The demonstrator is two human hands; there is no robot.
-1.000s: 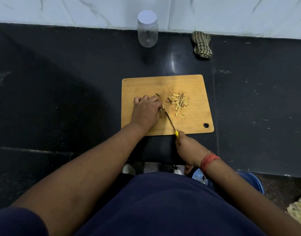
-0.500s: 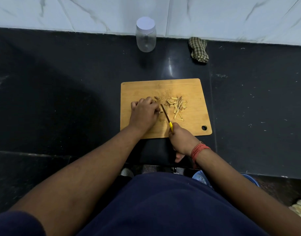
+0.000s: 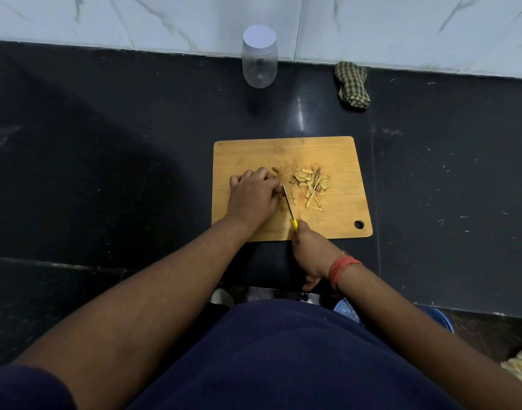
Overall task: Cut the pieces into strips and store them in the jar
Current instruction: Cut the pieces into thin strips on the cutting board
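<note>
On the wooden cutting board [image 3: 336, 155], near its left edge, the person's left hand [image 3: 254, 196] sits with fingers curled down, pinning what seems to be the piece being cut; the piece itself is hidden under the knuckles, so I cannot tell its size. The right hand [image 3: 310, 253], at the board's near edge, is closed round the yellow handle of a small knife [image 3: 288, 204], whose blade runs up to touch the left fingertips. A loose heap of cut strips [image 3: 313, 186] lies just right of the blade, toward the board's middle. The jar [image 3: 259, 59] stands well apart at the far edge of the dark counter [image 3: 106, 143], against the wall, its lid on and nothing visible inside. A checked cloth [image 3: 352, 84] lies to its right.

To my eye the cutting is not finished and nothing is stored yet. Doing this cut well likely means keeping the left fingertips tucked back from the edge, guiding the blade against the knuckles, and slicing thin, even lengths to match the heap. With the blade so close to the fingers, a slip is the risk.
</note>
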